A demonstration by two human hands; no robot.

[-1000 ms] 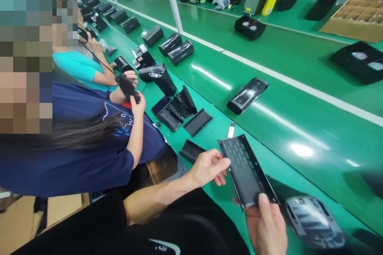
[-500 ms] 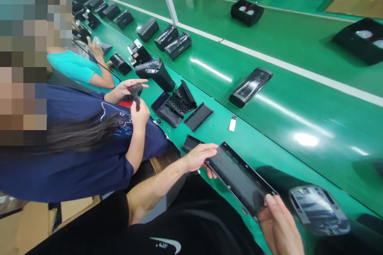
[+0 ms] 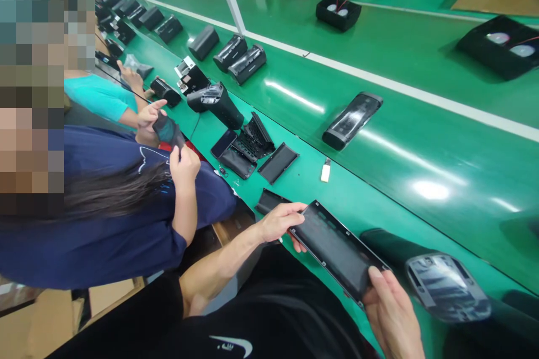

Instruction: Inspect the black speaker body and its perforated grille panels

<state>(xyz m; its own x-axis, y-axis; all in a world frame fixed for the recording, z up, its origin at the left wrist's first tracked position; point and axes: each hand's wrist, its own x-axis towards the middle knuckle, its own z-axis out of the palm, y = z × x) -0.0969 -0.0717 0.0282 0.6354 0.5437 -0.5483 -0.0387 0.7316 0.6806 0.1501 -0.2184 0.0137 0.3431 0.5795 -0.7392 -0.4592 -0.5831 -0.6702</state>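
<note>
Both my hands hold a long black plastic panel (image 3: 334, 249), its hollow inner side with small clips along the rims turned up. My left hand (image 3: 281, 222) grips the far left end, thumb on top and fingers underneath. At the near right end my right hand (image 3: 391, 305) pinches the rim, thumb on the inside face. Partly behind my left hand lies another black panel (image 3: 272, 200) on the green bench. Right of the held panel is a large black housing (image 3: 448, 286) with a film-covered, shiny end face.
A co-worker in dark blue (image 3: 105, 224) sits at my left, handling a dark piece (image 3: 168, 130). Black panels (image 3: 278, 162), a phone (image 3: 224, 144) and a small pale tag (image 3: 325, 171) lie on the bench. A black casing (image 3: 352, 120) rests on the green conveyor (image 3: 400, 117).
The panel in my hands has tilted slightly, and my right thumb sits a little higher. The co-worker's hands have shifted left with the dark piece. The view has moved slightly.
</note>
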